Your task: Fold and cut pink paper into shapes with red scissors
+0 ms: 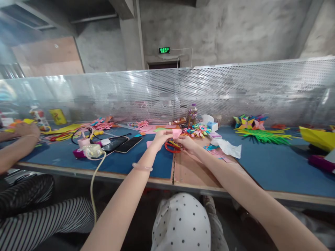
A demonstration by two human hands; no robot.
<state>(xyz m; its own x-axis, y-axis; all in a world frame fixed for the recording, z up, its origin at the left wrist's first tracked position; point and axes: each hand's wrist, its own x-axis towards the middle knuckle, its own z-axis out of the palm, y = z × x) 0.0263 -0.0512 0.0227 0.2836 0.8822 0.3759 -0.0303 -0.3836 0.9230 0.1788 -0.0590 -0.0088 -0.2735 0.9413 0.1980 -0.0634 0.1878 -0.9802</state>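
Between my two hands, a little above the tabletop, is a small piece of pink paper (pixel 177 133). The fingers of my left hand (pixel 161 138) pinch its left side. My right hand (pixel 188 143) grips it from the lower right. Just below the paper lie scissors with red handles (pixel 172 147), partly hidden by my hands. Another pink paper piece (pixel 149 143) rests on the blue mat behind my left wrist. Folded paper flowers (pixel 201 130) in several colours sit beyond my right hand.
Two dark phones (pixel 128 144) and a power strip (pixel 91 150) with a cable lie to the left. A bottle (pixel 193 113) stands near the perforated metal screen (pixel 222 90). White tissue (pixel 230 147) and green paper strips (pixel 264 135) are right. A co-worker's arm (pixel 19 148) reaches in at far left.
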